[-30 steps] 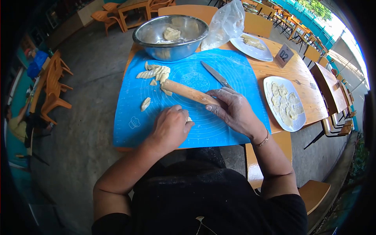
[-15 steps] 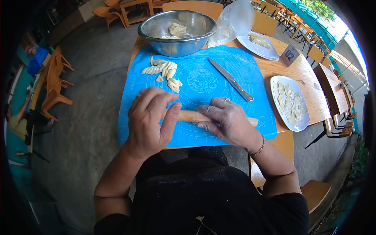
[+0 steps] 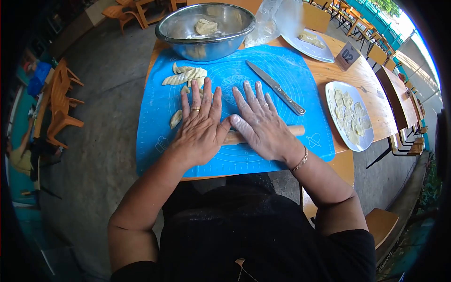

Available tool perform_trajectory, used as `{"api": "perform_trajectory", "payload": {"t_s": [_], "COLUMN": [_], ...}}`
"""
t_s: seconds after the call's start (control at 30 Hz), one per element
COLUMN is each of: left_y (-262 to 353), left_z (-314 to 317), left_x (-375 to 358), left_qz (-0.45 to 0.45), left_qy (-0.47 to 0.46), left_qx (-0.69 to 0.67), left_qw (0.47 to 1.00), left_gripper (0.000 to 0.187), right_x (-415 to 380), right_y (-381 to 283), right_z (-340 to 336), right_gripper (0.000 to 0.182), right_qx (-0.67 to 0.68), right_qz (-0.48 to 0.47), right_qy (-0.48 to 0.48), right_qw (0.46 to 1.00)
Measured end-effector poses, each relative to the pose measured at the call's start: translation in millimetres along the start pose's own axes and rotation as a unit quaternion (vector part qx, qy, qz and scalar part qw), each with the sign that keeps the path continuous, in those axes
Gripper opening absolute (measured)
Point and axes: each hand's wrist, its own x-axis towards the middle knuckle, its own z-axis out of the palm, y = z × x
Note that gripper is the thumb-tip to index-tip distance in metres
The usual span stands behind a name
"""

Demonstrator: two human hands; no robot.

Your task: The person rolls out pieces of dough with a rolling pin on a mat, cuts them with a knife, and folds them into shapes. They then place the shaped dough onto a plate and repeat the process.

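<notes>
My left hand (image 3: 199, 127) lies palm down with its fingers stretched out over a wooden rolling pin (image 3: 235, 137). Beside it, my flour-dusted right hand (image 3: 264, 126) is spread flat across the same pin, whose right end sticks out past the palm. Both palms appear to rest on the pin, and whatever lies beneath them is hidden. The pin is on a blue silicone mat (image 3: 310, 113). Cut dough pieces (image 3: 188, 75) lie beyond my left fingertips, partly covered by them. A knife (image 3: 277, 87) with a patterned handle lies beyond my right hand.
A metal bowl (image 3: 202, 50) at the back holds a dough lump (image 3: 206, 27). Next to it are a clear plastic bag (image 3: 263, 30) and a white plate (image 3: 324, 56) with dough. Flat dough pieces cover another plate (image 3: 369, 136) at right. A "02" sign (image 3: 347, 56) stands nearby.
Both hands have gone from curled around the rolling pin to spread flat across it, fingers pointing forward. The pin has shifted slightly away from me. The view has tilted a little.
</notes>
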Motion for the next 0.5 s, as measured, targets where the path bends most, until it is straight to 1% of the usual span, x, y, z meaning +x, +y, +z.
{"api": "perform_trajectory", "payload": {"t_s": [0.03,0.1,0.13,0.2,0.33,0.4,0.43,0.5], "left_y": [0.6,0.6,-1.1,-4.5,-7.2,-6.3,-4.7,-0.4], "left_z": [-0.1,-1.5,-1.9,-0.9,1.0,0.5,-0.2,-3.4], "left_x": [2.5,7.9,10.3,14.7,18.4,17.2,15.4,8.2], "left_qz": [0.0,-0.046,-0.046,-0.072,-0.068,-0.073,-0.071,-0.082], "left_qy": [-0.001,-0.012,-0.012,-0.023,-0.007,-0.014,-0.013,-0.047], "left_qx": [0.0,-0.001,0.0,-0.012,0.007,0.012,0.012,-0.021], "left_qw": [1.0,0.999,0.999,0.997,0.998,0.997,0.997,0.995], "left_gripper": [0.073,0.073,0.073,0.074,0.075,0.075,0.075,0.074], "right_x": [5.5,14.7,18.3,24.7,34.1,35.5,33.2,26.4], "right_y": [2.8,7.2,8.5,10.2,17.5,22.3,20.2,10.8], "right_z": [2.3,6.4,8.0,11.3,17.7,22.0,22.0,21.2], "right_gripper": [0.073,0.073,0.073,0.075,0.077,0.078,0.078,0.077], "right_qx": [-0.004,-0.005,-0.004,-0.007,-0.031,-0.113,-0.114,-0.059], "right_qz": [0.017,0.04,0.04,0.071,0.089,0.027,0.028,0.08], "right_qy": [-0.006,-0.011,-0.01,-0.015,-0.028,-0.043,-0.042,0.023], "right_qw": [1.0,0.999,0.999,0.997,0.995,0.992,0.992,0.995]}}
